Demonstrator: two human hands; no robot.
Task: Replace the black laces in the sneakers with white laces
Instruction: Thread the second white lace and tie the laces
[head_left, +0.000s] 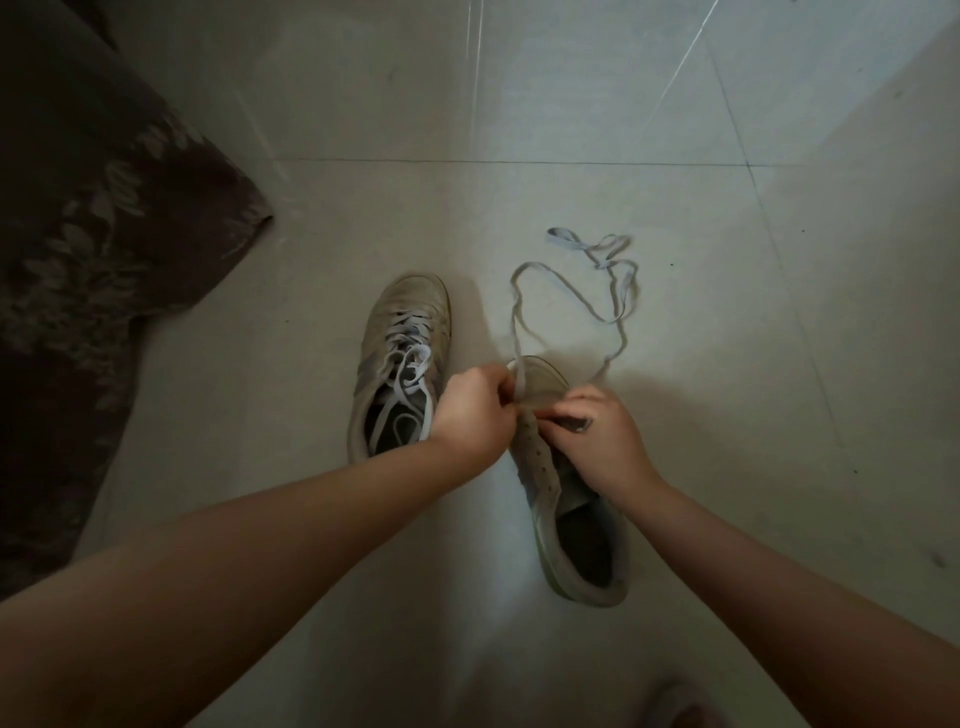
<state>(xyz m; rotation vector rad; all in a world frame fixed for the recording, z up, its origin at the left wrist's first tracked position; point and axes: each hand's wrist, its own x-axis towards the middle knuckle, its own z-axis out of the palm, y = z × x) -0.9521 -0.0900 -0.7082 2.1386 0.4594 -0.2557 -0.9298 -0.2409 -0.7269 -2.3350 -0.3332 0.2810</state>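
Forearms: both bare arms reach in from the near edge and meet over the right-hand sneaker.
Left hand (470, 410): fingers curled together, pinching the white lace just above the toe end of the sneaker under it.
Right hand (597, 436): fingers bent and pressed down on the eyelet row and tongue of the same sneaker; its fingertips sit just beside those of the left hand. Whether it pinches the lace or only holds the shoe, I cannot tell.
Unlaced sneaker (571, 525): pale, lying on the floor under both hands, toe pointing away from the person, heel toward the camera; the eyelets below the left hand's wrist stand bare.
White lace (618, 291): runs up from the left hand's pinch, loops across the floor beyond both hands, and ends in a loose tangle farther out past the right hand.
Laced sneaker (400, 364): beside the left hand on its outer side, partly hidden by that wrist, toe away, threaded with a pale lace whose ends lie loose over the opening.
Tiled floor (571, 104): light tiles with thin joints under everything.
Dark patterned fabric (93, 234): well off beyond the left arm, spread on the floor.
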